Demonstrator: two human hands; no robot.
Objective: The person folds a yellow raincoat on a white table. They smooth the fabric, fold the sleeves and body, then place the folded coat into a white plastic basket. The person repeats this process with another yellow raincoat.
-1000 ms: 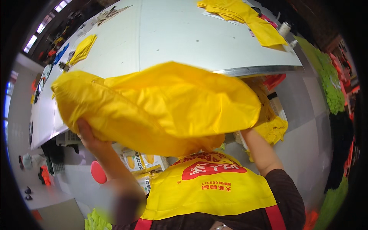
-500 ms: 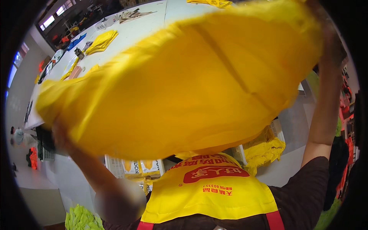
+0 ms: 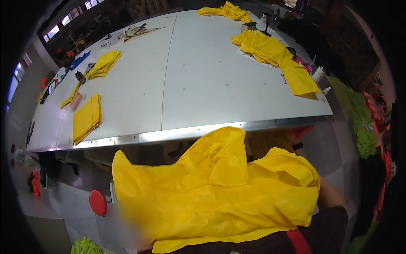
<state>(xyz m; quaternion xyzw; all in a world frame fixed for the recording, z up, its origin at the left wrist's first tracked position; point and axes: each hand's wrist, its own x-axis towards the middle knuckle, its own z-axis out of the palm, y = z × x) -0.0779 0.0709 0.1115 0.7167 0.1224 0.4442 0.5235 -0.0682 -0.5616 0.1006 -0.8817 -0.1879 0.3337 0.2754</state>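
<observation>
A bright yellow garment (image 3: 228,199) with a raised, hood-like fold hangs bunched in front of my body, covering most of my chest and lap. My right forearm (image 3: 332,195) reaches behind the garment's right side, and the cloth hides my right hand. On the left, a blurred patch and the cloth hide my left hand. The fingers of both hands are out of sight. Over my dark shirt runs a red strap (image 3: 299,241).
A large white table (image 3: 198,93) with a metal front edge stands ahead. Folded yellow pieces lie at its left (image 3: 88,118), and a yellow pile (image 3: 270,48) at its right. A red round stool (image 3: 98,202) is low left. Lime-green cloth (image 3: 359,122) hangs at the right.
The yellow garment has come down from spread high across the view to bunched against my body. Both arms have dropped, and the table top now shows. The printed apron is now covered.
</observation>
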